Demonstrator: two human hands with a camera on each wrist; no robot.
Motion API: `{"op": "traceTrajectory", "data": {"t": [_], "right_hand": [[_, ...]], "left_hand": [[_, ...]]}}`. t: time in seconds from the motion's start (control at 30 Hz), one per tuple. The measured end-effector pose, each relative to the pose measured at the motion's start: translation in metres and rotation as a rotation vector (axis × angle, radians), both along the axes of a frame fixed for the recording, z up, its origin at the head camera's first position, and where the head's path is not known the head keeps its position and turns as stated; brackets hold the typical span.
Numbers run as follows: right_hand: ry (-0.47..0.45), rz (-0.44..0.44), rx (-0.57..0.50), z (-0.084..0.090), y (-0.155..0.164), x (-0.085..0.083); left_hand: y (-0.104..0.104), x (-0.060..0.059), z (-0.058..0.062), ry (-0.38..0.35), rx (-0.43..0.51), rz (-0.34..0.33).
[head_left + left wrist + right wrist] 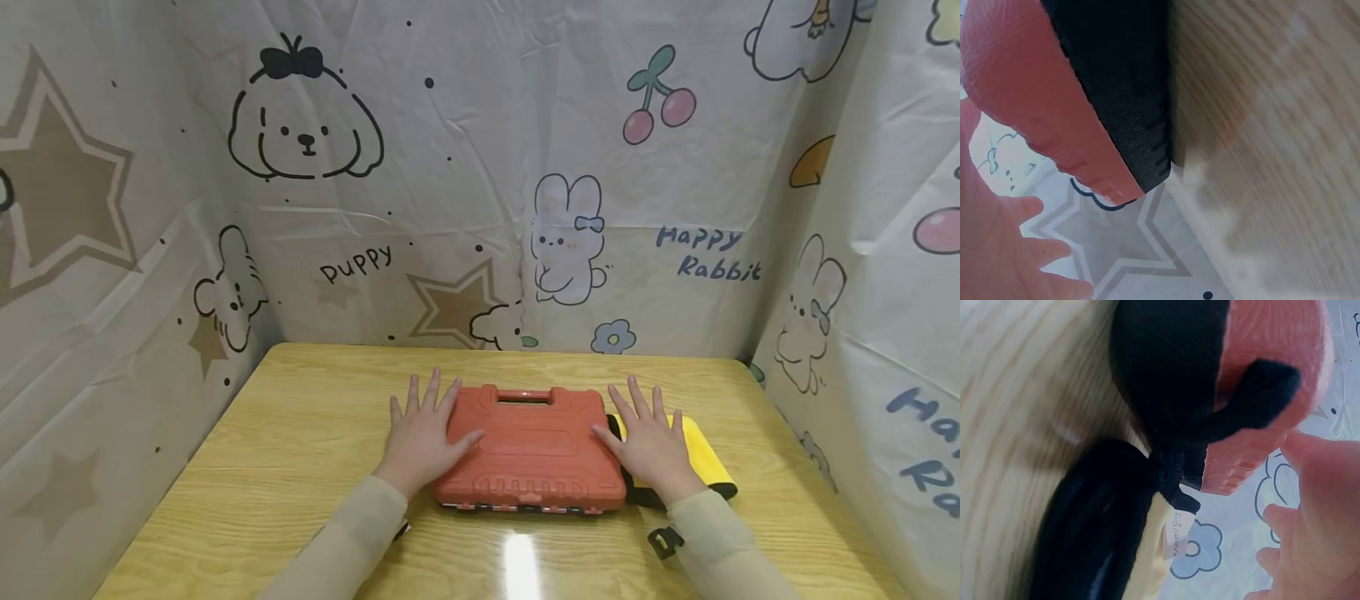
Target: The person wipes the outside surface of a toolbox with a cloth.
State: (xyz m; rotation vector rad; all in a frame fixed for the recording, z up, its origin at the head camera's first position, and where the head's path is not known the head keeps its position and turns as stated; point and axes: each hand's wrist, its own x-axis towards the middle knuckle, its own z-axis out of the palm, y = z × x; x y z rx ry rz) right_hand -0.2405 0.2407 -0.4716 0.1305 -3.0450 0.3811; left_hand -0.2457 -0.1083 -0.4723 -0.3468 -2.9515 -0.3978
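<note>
A closed red plastic case (531, 447) with a moulded handle lies flat in the middle of the wooden table (285, 433). My left hand (422, 435) lies flat with straight spread fingers, its thumb side on the case's left edge. My right hand (651, 440) lies flat too, thumb at the case's right edge, palm over a yellow and black cloth item (708, 462). The left wrist view shows the case's red lid (1029, 100) over its black base (1125, 81). In the right wrist view the black fabric (1116, 519), a white label (1175, 537) and the case (1272, 356) fill the frame.
Cartoon-print sheets (480, 167) wall the table at the back and on both sides. A small black tag with a white number (664, 542) sits at my right sleeve. Bare tabletop lies left of the case and along the near edge.
</note>
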Motion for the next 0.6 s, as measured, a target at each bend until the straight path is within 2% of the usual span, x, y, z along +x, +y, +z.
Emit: {"op": "traceTrajectory", "data": {"t": [0.27, 0.5, 0.6], "right_hand": [[0.0, -0.008, -0.007, 0.0042, 0.001, 0.0026], [0.026, -0.057, -0.062, 0.0044, 0.0035, 0.0056], [0.023, -0.075, -0.079, 0.004, 0.0051, 0.0074]], "left_hand": [[-0.0016, -0.0031, 0.0013, 0.001, 0.047, -0.003], [-0.0024, -0.0038, 0.0033, 0.116, 0.164, 0.004], [-0.0001, -0.002, 0.0038, 0.123, 0.221, 0.019]]}}
